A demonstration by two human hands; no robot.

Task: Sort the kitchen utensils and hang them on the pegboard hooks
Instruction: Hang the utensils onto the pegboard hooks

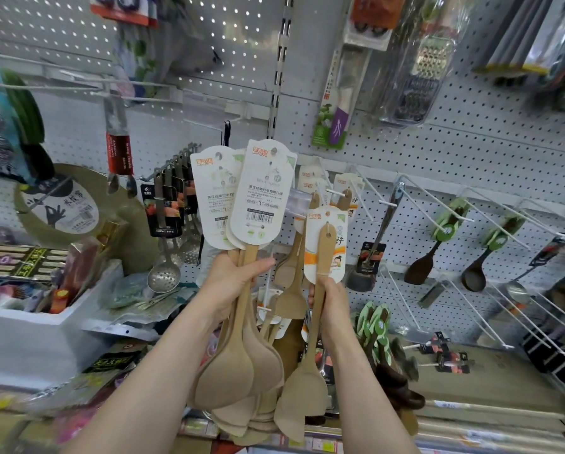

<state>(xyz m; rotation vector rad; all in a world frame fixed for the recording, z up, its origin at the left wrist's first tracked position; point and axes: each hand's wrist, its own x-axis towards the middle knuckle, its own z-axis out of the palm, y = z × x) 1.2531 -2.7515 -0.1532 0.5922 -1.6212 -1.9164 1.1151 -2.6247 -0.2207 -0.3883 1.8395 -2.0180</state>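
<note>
the step in hand seems to be the sorting: the person holds two groups of wooden utensils apart in front of the pegboard (438, 152), not yet hung. the left hand (233, 283) is clenched around the handles of a bundle of wooden rice spoons (238, 375), their white header cards (258, 194) standing up and the spoon heads hanging down near the camera. the right hand (332, 299) grasps the handle of a single wooden spatula (307, 388) with an orange and white card (323, 244), held upright just to the right of the bundle. both forearms reach up from the near edge, wrists bent a little back.

just behind the hands, more wooden utensils already hang on a white hook (337, 193). i judge the next move calls for lifting the spatula so that the hole in its handle top meets the tip of a hook with the same kind of item, then sliding it far along the hook. the empty hooks (438, 201) to the right are free for the spoons.
</note>
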